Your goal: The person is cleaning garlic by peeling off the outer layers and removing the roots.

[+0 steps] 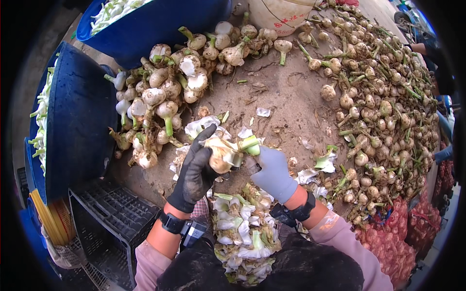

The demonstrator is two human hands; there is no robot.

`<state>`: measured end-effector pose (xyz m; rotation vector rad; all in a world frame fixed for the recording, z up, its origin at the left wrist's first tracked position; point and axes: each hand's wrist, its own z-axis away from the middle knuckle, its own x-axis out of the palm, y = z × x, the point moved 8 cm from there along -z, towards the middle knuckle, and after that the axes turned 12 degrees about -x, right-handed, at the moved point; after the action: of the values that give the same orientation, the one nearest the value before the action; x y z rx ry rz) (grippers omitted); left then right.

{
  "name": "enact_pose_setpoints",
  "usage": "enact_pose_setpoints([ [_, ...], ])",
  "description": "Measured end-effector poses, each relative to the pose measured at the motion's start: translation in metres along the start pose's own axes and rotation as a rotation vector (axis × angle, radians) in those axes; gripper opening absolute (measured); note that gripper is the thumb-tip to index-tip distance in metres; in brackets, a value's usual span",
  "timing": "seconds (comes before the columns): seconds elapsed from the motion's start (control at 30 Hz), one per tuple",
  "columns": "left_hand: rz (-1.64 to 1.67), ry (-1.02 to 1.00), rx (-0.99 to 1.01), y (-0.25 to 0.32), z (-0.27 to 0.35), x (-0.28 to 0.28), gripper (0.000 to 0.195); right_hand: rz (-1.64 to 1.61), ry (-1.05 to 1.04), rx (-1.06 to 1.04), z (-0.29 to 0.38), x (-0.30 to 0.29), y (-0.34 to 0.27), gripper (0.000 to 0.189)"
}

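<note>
A garlic bulb (222,154) with partly peeled skin and a short green stem (251,144) is held in my left hand (193,174), which wears a black glove. My right hand (273,174), in a grey-blue glove, is curled beside the stem end. A small dark piece shows near its thumb, but I cannot tell what it is or whether the fingers grip the stem. Below both hands, a heap of garlic peelings (247,232) lies between my legs. White skins (204,125) are strewn behind the bulb.
Trimmed garlic bulbs (156,96) are piled at left, beside blue tubs (80,120) of white garlic. Unpeeled garlic (378,109) spreads along the right, near red mesh sacks (389,243). A black crate (109,218) stands lower left, a white bucket (276,14) at the back. Another person's arm (418,48) shows far right.
</note>
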<state>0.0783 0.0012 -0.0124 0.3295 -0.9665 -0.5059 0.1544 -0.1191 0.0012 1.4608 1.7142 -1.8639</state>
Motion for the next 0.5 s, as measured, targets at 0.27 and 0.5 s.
enact_pose_setpoints([
  [0.27, -0.572, 0.045, 0.033, -0.003, -0.004, 0.005, 0.07, -1.073, 0.115, 0.459, 0.006, 0.024, 0.026, 0.022],
  [0.5, -0.187, 0.288, 0.221, -0.001, -0.008, -0.065, 0.047, -1.105, -0.026, 0.539, 0.011, 0.023, 0.009, 0.019],
])
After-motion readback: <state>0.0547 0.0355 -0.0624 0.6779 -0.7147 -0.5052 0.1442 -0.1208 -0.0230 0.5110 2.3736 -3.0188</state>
